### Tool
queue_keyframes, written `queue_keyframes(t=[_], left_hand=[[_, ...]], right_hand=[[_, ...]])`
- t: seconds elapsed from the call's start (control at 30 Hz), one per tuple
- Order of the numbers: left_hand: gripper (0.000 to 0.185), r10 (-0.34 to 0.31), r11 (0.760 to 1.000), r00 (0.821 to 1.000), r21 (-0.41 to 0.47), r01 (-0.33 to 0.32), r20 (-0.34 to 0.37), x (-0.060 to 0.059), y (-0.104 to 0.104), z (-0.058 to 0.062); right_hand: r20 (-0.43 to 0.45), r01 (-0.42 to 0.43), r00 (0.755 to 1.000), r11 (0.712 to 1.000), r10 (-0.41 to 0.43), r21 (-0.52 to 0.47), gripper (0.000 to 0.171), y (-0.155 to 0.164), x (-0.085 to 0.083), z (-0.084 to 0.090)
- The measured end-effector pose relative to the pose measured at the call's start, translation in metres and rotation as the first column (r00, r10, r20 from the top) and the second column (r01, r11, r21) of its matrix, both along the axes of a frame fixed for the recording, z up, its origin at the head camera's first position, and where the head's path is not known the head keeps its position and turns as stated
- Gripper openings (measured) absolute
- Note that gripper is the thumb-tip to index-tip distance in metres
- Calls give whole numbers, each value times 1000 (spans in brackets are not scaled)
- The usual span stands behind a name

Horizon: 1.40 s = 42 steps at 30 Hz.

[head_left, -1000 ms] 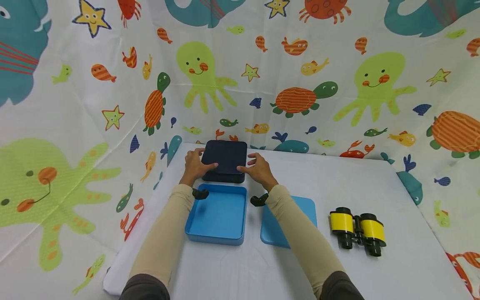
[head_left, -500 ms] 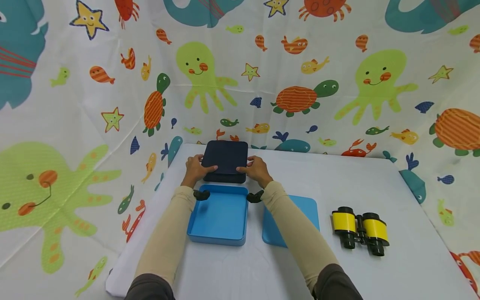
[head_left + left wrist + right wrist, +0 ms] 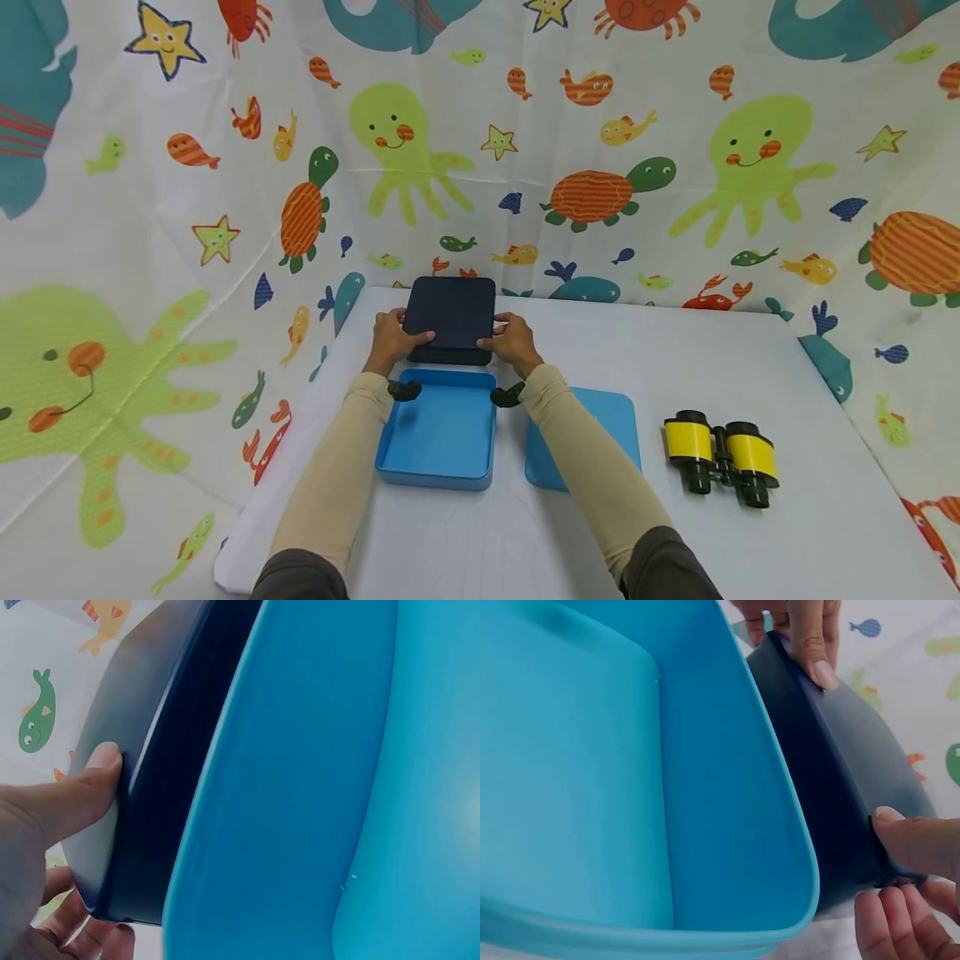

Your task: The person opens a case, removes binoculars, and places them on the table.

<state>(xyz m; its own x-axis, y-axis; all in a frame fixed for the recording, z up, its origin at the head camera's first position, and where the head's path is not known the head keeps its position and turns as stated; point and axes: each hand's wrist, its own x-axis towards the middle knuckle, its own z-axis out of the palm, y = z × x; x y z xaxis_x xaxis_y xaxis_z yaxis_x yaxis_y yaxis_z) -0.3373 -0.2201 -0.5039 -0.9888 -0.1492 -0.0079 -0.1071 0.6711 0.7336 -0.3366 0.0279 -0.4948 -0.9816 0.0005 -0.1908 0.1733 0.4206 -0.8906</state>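
A dark navy box (image 3: pixel 452 310) with a flat, round-cornered top sits near the back edge of the table. My left hand (image 3: pixel 388 342) grips its left side, thumb on the top edge and fingers along the side wall. On the opposite side my right hand (image 3: pixel 516 343) holds it in the same way; both thumbs (image 3: pixel 907 832) show in the right wrist view. Directly in front of it stands a light blue open box (image 3: pixel 435 481) with nothing inside. The underside of the navy box is hidden.
A flat blue lid (image 3: pixel 613 412) lies to the right, partly covered by my right forearm. Farther right rest yellow and black binoculars (image 3: pixel 722 457). A curtain (image 3: pixel 480 192) printed with sea animals hangs behind the white table (image 3: pixel 675 358).
The fingers of both hands have closed in from beside the navy box and now touch its sides. The blue box, blue lid and binoculars stay put.
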Motion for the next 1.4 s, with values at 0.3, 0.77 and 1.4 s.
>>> queue_keyframes(t=[0.3, 0.77, 1.4], left_hand=[[89, -26, 999, 995, -20, 25, -95, 7, 11, 14], [96, -180, 976, 977, -145, 163, -114, 21, 52, 28], [89, -262, 948, 960, -214, 237, -100, 34, 127, 27]], right_hand=[[-57, 1, 998, 999, -3, -34, 76, 12, 5, 2], [-121, 28, 992, 999, -32, -34, 76, 71, 25, 6], [-143, 41, 990, 988, -19, 151, 77, 147, 44, 12]])
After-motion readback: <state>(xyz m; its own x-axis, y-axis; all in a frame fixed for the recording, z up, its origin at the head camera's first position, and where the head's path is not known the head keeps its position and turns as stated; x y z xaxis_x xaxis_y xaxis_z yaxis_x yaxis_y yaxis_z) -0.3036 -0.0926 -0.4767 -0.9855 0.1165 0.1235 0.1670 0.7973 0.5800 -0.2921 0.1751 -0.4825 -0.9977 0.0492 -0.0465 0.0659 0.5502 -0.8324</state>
